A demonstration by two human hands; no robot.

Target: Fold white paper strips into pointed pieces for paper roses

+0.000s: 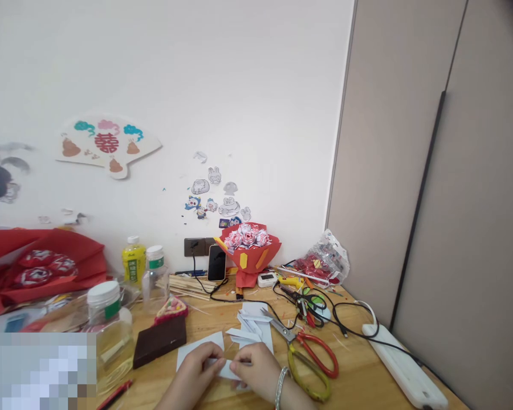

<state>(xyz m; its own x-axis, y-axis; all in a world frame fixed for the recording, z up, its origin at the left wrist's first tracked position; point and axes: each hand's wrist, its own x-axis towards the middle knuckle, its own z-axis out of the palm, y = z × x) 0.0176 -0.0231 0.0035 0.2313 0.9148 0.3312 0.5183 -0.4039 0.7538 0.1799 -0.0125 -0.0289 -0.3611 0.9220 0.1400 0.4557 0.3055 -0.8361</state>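
Observation:
Low in the head view, a small strip of white paper [228,371] is pinched between my two hands. My left hand [200,364] has its fingers closed on the strip's left end. On the other end, my right hand [256,364] grips the paper with thumb and fingers; a silvery bracelet circles that wrist. A white sheet [200,345] lies on the table beside my left hand. Just beyond my hands are several folded white paper pieces [251,327]. To the right, large scissors [297,341] with one red and one yellow-green handle lie with blades slightly apart.
A dark brown box [160,341] and clear jars [105,319] stand left. At the back are a red paper bouquet [250,250], a phone [216,263] and wooden sticks [188,286]. Right are black-handled scissors [310,302], cables and a white power strip [404,367].

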